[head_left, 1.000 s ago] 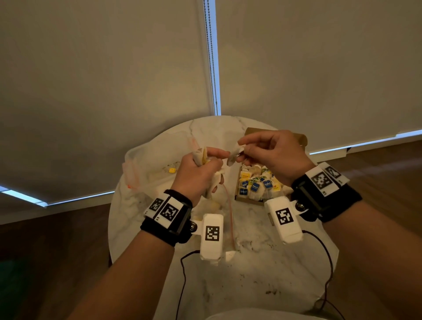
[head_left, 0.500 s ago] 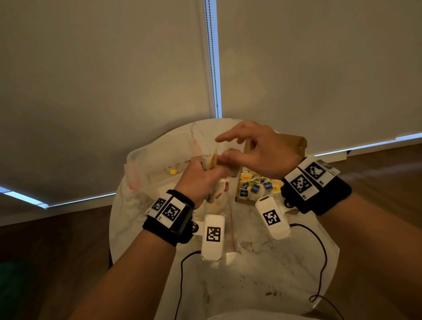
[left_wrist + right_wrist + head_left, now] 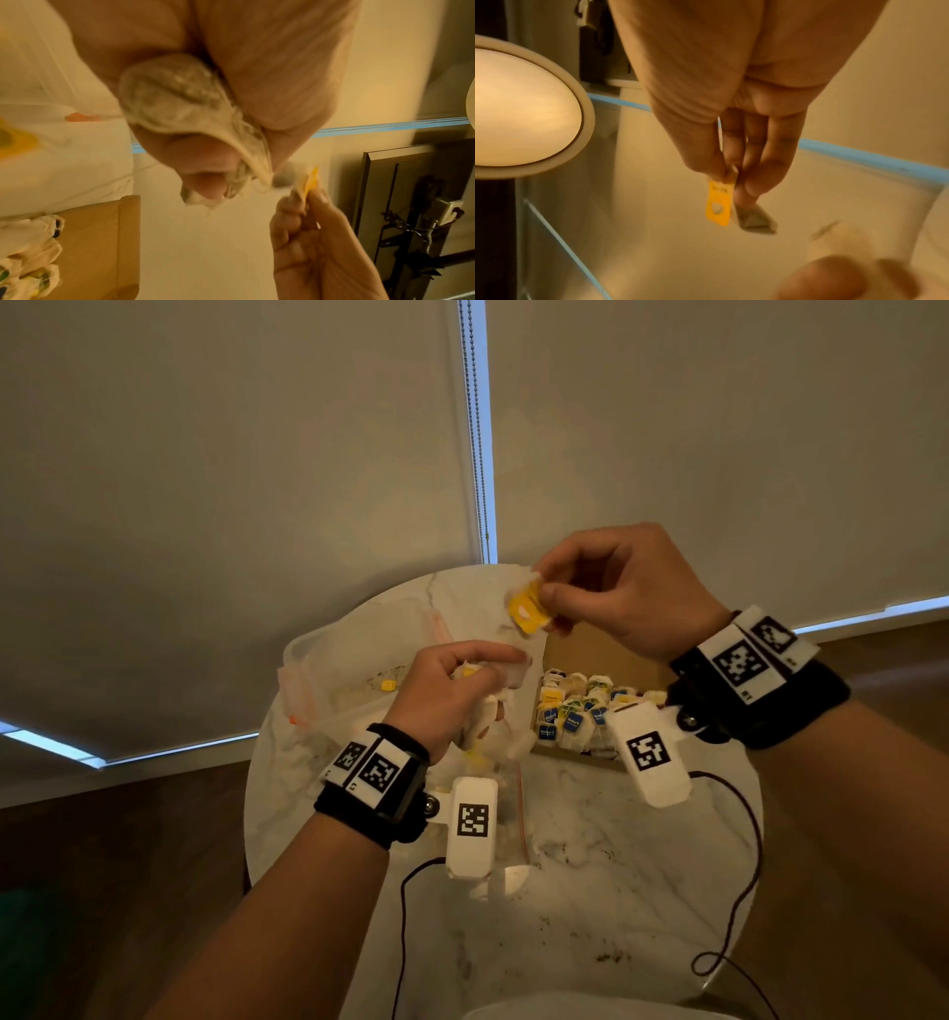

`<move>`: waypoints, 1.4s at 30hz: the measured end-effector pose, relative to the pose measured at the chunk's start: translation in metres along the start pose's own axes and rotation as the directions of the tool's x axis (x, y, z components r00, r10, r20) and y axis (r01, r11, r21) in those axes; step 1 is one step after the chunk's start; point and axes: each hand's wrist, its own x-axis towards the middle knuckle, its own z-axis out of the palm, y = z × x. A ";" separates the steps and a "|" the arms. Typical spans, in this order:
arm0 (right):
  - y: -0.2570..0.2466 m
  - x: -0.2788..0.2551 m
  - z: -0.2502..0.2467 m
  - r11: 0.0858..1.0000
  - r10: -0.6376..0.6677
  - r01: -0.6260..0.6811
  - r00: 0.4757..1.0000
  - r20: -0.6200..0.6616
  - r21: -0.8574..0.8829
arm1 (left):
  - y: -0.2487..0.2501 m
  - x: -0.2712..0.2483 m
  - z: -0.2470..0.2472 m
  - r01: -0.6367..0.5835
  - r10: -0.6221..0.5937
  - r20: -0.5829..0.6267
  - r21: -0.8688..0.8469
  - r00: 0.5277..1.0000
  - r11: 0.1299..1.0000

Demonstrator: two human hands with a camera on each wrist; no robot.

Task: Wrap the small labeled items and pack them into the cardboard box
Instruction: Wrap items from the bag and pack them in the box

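Note:
My left hand (image 3: 462, 680) grips a pale tea bag (image 3: 177, 97) between thumb and curled fingers above the table. My right hand (image 3: 601, 598) is raised higher and to the right, pinching a small yellow label tag (image 3: 526, 611) between thumb and forefinger; the same yellow tag (image 3: 718, 203) hangs from those fingertips in the right wrist view. A brown cardboard box (image 3: 590, 649) stands on the table under my right wrist, holding several wrapped bags with blue and yellow labels (image 3: 575, 711).
A clear plastic container (image 3: 328, 670) lies on the round marble table (image 3: 590, 891) to the left of the box, with one yellow tag (image 3: 387, 684) inside. Black cables (image 3: 739, 891) trail over the table's near part. Window blinds fill the background.
My right hand has lifted up and away from the left hand, carrying the yellow tag with it. The left hand stays near the same place, holding the tea bag.

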 end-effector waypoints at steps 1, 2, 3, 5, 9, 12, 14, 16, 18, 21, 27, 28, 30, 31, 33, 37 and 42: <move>0.001 -0.002 -0.005 0.996 -0.010 0.015 0.998 0.057 -0.083 | -0.001 0.001 -0.002 -0.006 0.006 -0.014 -0.009 1.000 1.000; 0.001 -0.004 -0.008 0.986 -0.002 0.024 0.991 0.135 -0.162 | -0.001 0.002 -0.002 -0.013 0.013 -0.020 -0.011 1.000 1.000; 0.002 -0.006 -0.009 0.972 0.021 0.030 0.977 0.214 -0.233 | -0.001 0.002 -0.002 -0.021 0.021 -0.011 -0.004 1.000 1.000; 0.006 -0.007 -0.008 0.947 0.077 0.024 0.951 0.299 -0.320 | 0.000 0.002 0.000 -0.035 0.035 0.032 0.008 0.999 0.999; 0.017 -0.004 -0.001 0.956 0.102 -0.050 0.981 0.167 -0.288 | 0.000 -0.001 0.005 -0.049 0.054 0.084 -0.053 0.995 0.997; 0.023 -0.003 0.003 0.955 0.130 -0.102 0.988 0.086 -0.277 | -0.001 -0.001 0.006 -0.063 0.066 0.042 -0.069 0.997 0.996; 0.025 -0.002 0.005 0.945 0.121 -0.088 0.989 0.086 -0.315 | -0.002 0.001 0.006 -0.070 0.070 0.003 -0.016 0.998 0.997; 0.027 -0.001 0.007 0.920 0.122 -0.060 0.983 0.137 -0.388 | -0.002 0.003 0.004 -0.071 0.072 -0.016 0.028 0.997 0.997; 0.028 -0.001 0.007 0.890 0.152 -0.064 0.975 0.162 -0.451 | -0.001 0.004 0.005 -0.075 0.076 -0.019 0.041 0.997 0.996; 0.029 -0.002 0.005 0.921 0.155 -0.102 0.981 0.115 -0.375 | 0.001 0.006 0.005 -0.074 0.074 -0.012 0.030 0.997 0.997; 0.037 0.000 -0.003 0.985 0.146 -0.141 0.989 0.039 -0.100 | 0.006 0.018 0.011 -0.095 0.095 0.003 0.019 0.995 0.995; 0.039 0.000 -0.005 0.986 0.152 -0.152 0.988 0.004 -0.076 | 0.007 0.020 0.013 -0.094 0.094 0.007 0.013 0.996 0.995; 0.047 -0.001 -0.008 0.985 0.173 -0.174 0.984 -0.045 -0.020 | 0.008 0.025 0.017 -0.091 0.090 0.016 0.007 0.996 0.996; 0.052 -0.002 -0.010 0.982 0.188 -0.187 0.980 -0.062 0.022 | 0.008 0.027 0.019 -0.083 0.083 0.014 0.005 0.996 0.997; 0.062 -0.003 -0.014 0.970 0.228 -0.216 0.968 -0.103 0.115 | 0.007 0.032 0.021 -0.063 0.063 -0.005 0.007 0.998 0.998; 0.086 -0.008 -0.031 0.936 0.337 -0.300 0.916 -0.218 0.186 | 0.010 0.038 0.019 -0.072 0.072 -0.030 0.010 0.997 0.997; 0.142 -0.018 -0.052 0.797 0.535 -0.584 0.801 -0.268 -0.155 | 0.017 0.041 0.016 -0.078 0.079 -0.009 0.036 0.997 0.996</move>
